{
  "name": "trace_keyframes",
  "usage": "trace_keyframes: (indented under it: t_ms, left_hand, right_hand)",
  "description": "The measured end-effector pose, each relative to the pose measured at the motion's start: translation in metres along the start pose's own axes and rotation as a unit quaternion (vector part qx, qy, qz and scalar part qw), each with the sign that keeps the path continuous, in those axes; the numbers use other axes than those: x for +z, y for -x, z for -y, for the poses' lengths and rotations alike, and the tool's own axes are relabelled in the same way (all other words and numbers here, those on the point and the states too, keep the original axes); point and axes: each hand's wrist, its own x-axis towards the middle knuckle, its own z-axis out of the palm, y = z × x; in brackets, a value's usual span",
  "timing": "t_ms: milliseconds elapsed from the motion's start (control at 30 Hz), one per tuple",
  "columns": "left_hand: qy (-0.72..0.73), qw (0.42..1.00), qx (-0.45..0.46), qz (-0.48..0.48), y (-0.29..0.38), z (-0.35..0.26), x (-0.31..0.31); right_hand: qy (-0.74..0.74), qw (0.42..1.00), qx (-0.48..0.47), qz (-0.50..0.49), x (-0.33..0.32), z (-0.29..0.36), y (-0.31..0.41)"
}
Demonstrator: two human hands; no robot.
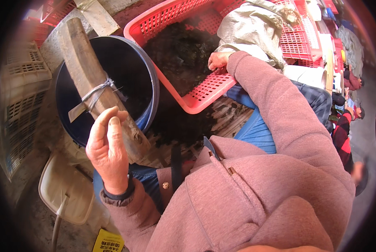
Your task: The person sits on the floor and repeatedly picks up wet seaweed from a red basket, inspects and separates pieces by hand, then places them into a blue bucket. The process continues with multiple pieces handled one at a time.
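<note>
My left hand [108, 154] is raised over the near end of a thick wooden beam [93, 72], thumb and fingers drawn close together; whether something small sits between them is hidden. The beam lies across the mouth of a blue plastic drum [155, 85]. Wire binds a short flat strip [77, 112] crosswise to it. My right hand [218, 60] reaches over the side of a red plastic basket [188, 108], beside the dark, wet-looking heap [181, 53] inside. Its fingertips are curled down, and I cannot see whether they grip anything.
A pale woven sack [251, 28] hangs over the basket's right side, with more red crates [301, 37] behind. White crates [24, 94] stand at left. A white plastic scoop or basin [65, 189] and a yellow printed packet [108, 241] lie low left. Other people [344, 135] sit far right.
</note>
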Motion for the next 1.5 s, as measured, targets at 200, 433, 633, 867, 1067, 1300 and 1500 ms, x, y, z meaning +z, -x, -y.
trace_keyframes:
  t_ms: [200, 433, 633, 867, 1067, 1300, 1500]
  left_hand:
    - [-0.043, 0.999, -0.015, 0.008, -0.003, 0.001, 0.004]
    - [-0.004, 0.996, -0.084, 0.007, -0.004, -0.001, 0.001]
    - [0.004, 0.996, -0.078, 0.043, -0.011, 0.005, 0.009]
    - [0.02, 0.987, -0.146, 0.07, -0.011, -0.005, 0.024]
    - [-0.009, 0.984, -0.139, 0.109, -0.012, -0.004, 0.028]
    - [-0.007, 0.982, -0.108, 0.153, -0.019, -0.002, 0.031]
    - [0.008, 0.984, -0.095, 0.148, -0.016, -0.006, 0.029]
  right_hand:
    - [0.191, 0.839, 0.188, -0.474, -0.072, -0.091, -0.011]
    - [0.208, 0.838, 0.1, -0.494, -0.083, -0.146, 0.0]
    - [0.189, 0.915, -0.034, -0.355, -0.067, -0.07, -0.064]
    - [0.019, 0.909, -0.027, -0.416, -0.027, 0.069, -0.142]
    - [0.029, 0.902, 0.031, -0.429, -0.024, 0.104, -0.137]
    - [0.11, 0.875, -0.157, -0.444, 0.006, 0.085, -0.181]
    - [-0.035, 0.976, -0.174, -0.128, 0.018, 0.064, -0.115]
